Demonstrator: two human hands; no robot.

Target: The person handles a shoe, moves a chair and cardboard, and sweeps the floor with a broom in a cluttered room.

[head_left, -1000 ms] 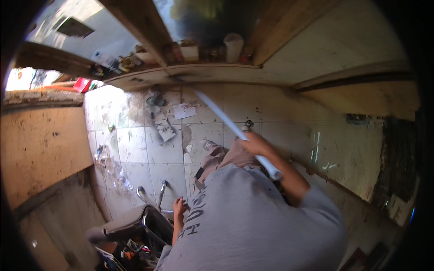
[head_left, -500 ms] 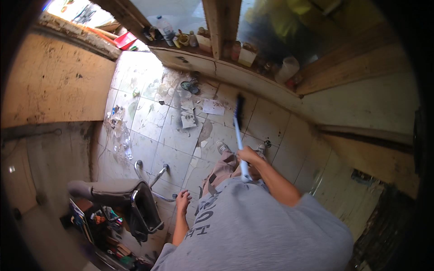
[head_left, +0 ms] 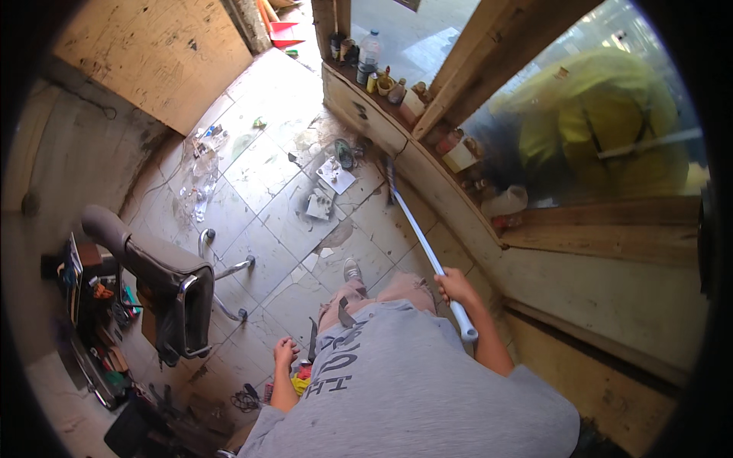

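- The right hand (head_left: 456,285) is wrapped around a long white broom handle (head_left: 427,252), fingers closed on it a little below its upper end.
- The handle runs from the hand toward eleven o'clock, down to the dark broom head (head_left: 390,172), which rests on the tiled floor (head_left: 259,175) right against the wooden ledge (head_left: 366,118).
- The left hand (head_left: 285,352) hangs at the person's side with its fingers loosely curled, holding nothing.
- At nine o'clock from the left hand stands a grey office chair (head_left: 164,282), near it but apart.
- Scraps of paper (head_left: 324,191) lie on the tiles at nine o'clock from the broom head.
- Bottles and jars (head_left: 382,72) line the ledge at twelve o'clock from the broom head.
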